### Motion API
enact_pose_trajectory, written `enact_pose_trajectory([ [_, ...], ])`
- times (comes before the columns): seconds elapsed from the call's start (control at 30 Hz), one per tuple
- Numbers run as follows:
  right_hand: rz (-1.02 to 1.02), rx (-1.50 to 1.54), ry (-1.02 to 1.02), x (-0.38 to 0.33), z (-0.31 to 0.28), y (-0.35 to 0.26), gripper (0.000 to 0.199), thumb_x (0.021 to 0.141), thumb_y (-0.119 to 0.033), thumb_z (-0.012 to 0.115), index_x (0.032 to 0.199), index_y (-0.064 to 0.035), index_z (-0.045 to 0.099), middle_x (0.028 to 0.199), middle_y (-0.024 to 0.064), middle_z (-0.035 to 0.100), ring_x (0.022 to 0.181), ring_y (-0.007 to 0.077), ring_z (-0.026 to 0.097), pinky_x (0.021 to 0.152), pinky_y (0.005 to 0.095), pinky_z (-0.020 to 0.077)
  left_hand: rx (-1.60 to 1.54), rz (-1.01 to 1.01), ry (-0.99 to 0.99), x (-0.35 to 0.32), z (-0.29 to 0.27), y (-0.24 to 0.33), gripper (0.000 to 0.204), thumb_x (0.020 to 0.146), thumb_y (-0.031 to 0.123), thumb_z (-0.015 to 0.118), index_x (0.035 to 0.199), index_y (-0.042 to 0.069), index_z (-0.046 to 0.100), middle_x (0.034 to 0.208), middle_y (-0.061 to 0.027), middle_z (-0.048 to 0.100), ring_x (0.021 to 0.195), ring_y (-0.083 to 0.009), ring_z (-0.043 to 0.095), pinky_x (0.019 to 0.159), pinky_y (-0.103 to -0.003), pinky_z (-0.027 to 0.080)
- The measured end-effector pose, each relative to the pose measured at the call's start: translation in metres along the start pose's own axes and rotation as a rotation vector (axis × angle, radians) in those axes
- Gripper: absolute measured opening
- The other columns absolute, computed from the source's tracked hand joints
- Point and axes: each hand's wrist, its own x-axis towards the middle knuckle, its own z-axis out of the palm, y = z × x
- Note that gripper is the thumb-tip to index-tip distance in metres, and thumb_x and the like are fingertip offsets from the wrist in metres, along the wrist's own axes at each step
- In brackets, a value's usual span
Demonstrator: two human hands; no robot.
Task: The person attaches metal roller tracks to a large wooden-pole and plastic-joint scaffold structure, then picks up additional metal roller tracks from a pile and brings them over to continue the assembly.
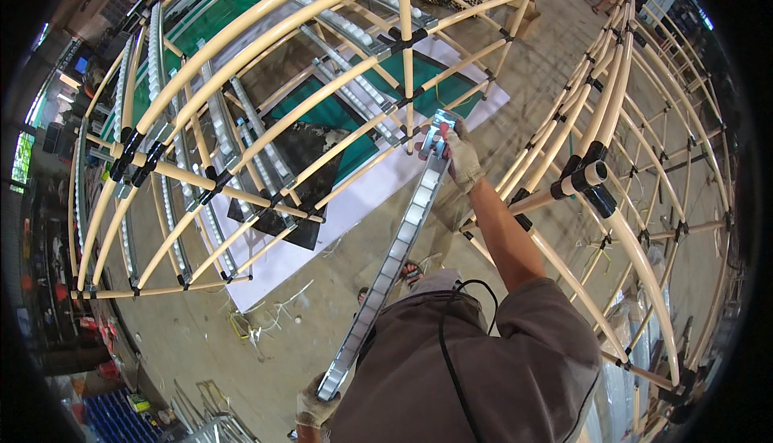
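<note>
Two gloved hands hold one long roller track (389, 269) with pale rollers: left hand (316, 407) on its lower end, fingers partly hidden; right hand (463, 160) closed at the upper end, by a shiny metal fitting (439, 126) with red parts. Track slants past the torso, between tan-tube rack (406, 73) on the left and second rack (644, 270) on the right; contact with the left rack can't be told.

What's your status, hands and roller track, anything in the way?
Left hand gripping roller track, near end. Right hand gripping far end. Pipe rack looks close to far end.
</note>
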Motion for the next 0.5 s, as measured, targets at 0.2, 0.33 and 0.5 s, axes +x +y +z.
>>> enact_pose_trajectory([
  [0.2, -0.113, -0.073, 0.117, -0.005, -0.014, 0.002, 0.048, 0.102, -0.033, 0.057, 0.143, -0.0140, 0.039, 0.116, 0.0192, 0.065, 0.090, 0.0373, 0.072, 0.069, 0.0444, 0.0614, 0.095, 0.030, 0.002, -0.004, 0.002, 0.025, 0.053, 0.070, 0.013, 0.082, 0.122, 0.009, 0.068, 0.104, -0.0147, 0.075, 0.096, -0.0277, 0.074, 0.082, -0.037, 0.058],
  [0.33, -0.259, -0.101, 0.232, -0.003, -0.018, 0.005, 0.045, 0.102, -0.035, 0.059, 0.137, -0.0097, 0.044, 0.107, 0.0174, 0.067, 0.079, 0.0342, 0.073, 0.066, 0.0427, 0.0610, 0.005, 0.054, 0.011, -0.005, 0.019, -0.018, 0.049, 0.074, 0.010, 0.081, 0.122, 0.008, 0.068, 0.105, -0.0139, 0.075, 0.096, -0.0260, 0.074, 0.082, -0.035, 0.058],
  [0.5, -0.086, 0.015, 0.097, -0.015, -0.017, -0.002, 0.044, 0.102, -0.037, 0.056, 0.133, -0.0072, 0.048, 0.106, 0.0174, 0.068, 0.083, 0.0342, 0.073, 0.066, 0.0407, 0.0611, -0.033, 0.047, -0.016, -0.003, 0.017, 0.009, 0.047, 0.075, 0.013, 0.083, 0.120, 0.008, 0.069, 0.105, -0.0128, 0.075, 0.097, -0.0236, 0.074, 0.082, -0.033, 0.058],
])
